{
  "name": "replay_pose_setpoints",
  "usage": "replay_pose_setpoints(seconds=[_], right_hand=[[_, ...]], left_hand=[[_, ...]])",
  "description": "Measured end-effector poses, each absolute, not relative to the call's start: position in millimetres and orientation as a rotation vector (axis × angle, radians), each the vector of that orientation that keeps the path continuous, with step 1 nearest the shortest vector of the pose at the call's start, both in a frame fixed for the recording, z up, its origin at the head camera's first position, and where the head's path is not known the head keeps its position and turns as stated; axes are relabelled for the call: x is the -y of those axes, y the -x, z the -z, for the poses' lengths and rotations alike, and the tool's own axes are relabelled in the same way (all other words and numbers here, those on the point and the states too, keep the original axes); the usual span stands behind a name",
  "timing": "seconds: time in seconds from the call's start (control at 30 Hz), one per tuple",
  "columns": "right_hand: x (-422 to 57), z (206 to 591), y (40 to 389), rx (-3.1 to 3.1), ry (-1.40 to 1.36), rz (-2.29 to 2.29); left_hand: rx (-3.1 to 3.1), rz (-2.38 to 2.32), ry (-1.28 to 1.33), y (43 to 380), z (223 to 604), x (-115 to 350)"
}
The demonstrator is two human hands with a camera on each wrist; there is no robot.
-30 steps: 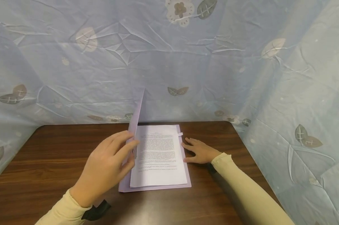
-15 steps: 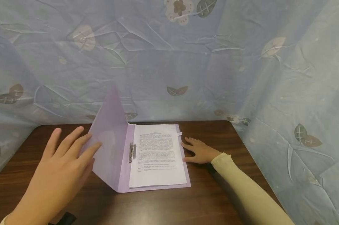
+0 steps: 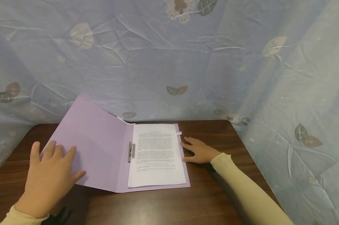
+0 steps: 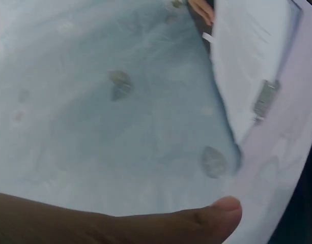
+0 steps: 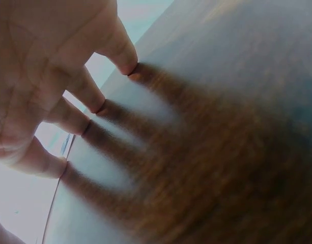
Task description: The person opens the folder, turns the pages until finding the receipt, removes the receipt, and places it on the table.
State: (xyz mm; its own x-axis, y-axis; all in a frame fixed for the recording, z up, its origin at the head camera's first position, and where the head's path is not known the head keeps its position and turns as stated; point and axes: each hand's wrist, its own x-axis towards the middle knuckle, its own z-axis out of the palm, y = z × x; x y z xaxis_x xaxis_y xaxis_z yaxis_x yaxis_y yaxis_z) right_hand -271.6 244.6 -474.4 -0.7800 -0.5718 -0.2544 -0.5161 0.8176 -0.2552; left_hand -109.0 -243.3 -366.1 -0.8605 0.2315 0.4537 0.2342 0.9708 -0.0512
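A lilac file folder (image 3: 99, 156) lies opened on the table, its cover leaning out to the left and still tilted up. Printed sheets (image 3: 158, 156) rest on its right half, beside a metal clip (image 3: 131, 152) near the spine. My left hand (image 3: 49, 176) is at the cover's outer edge with fingers spread and straight. In the left wrist view its thumb (image 4: 224, 213) shows in front of the cover; whether it touches is unclear. Along the folder's right edge rests my right hand (image 3: 200, 150), fingers spread, several fingertips on the tabletop in the right wrist view.
The dark wood-grain table (image 3: 164, 206) has its far edge close to a hanging pale blue cloth (image 3: 147, 72) with leaf prints. More cloth hangs at both sides. A small white tab (image 3: 179, 133) sticks out from the folder's right edge.
The folder cover has swung from nearly upright over to the left, baring the clip. My left hand has moved left and down with it. My right hand stays in place.
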Motion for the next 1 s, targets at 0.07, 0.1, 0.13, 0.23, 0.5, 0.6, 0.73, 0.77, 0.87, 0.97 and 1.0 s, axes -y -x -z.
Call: replay_pose_setpoints(seconds=[0.07,0.1,0.13,0.23,0.5,0.6,0.73,0.77,0.87,0.97,1.0], right_hand=[[-244.2,473.0,270.7,-2.679,0.821,0.255],[-243.8,471.9,270.4,-2.678,0.819,0.259],[-243.6,471.2,270.2,-2.677,0.819,0.262],[-243.0,467.8,269.4,-2.677,0.809,0.272],[-242.8,468.1,268.0,-2.668,0.802,0.288],[-242.4,470.0,268.7,-2.675,0.809,0.284],[-243.1,472.7,269.8,-2.675,0.806,0.280],[-243.5,473.3,270.0,-2.673,0.803,0.277],[-245.1,474.6,270.8,-2.671,0.801,0.263],[-245.7,473.6,270.6,-2.668,0.805,0.277],[-245.6,473.2,270.6,-2.666,0.809,0.286]], left_hand=[[2.654,0.013,0.338,116.9,379.1,246.3],[2.676,0.016,0.339,120.7,385.5,247.2],[2.724,0.020,0.330,124.4,390.4,247.3],[2.889,0.039,0.314,137.1,403.7,247.3],[3.123,0.102,0.391,163.4,426.7,252.4],[3.134,0.122,0.444,167.2,434.4,254.8],[3.179,0.201,0.484,171.0,441.9,259.0],[3.200,0.229,0.491,172.2,443.5,260.2],[3.268,0.331,0.514,176.2,446.5,263.3],[3.324,0.412,0.519,179.3,447.5,264.8],[3.330,0.425,0.525,179.8,447.6,265.0]])
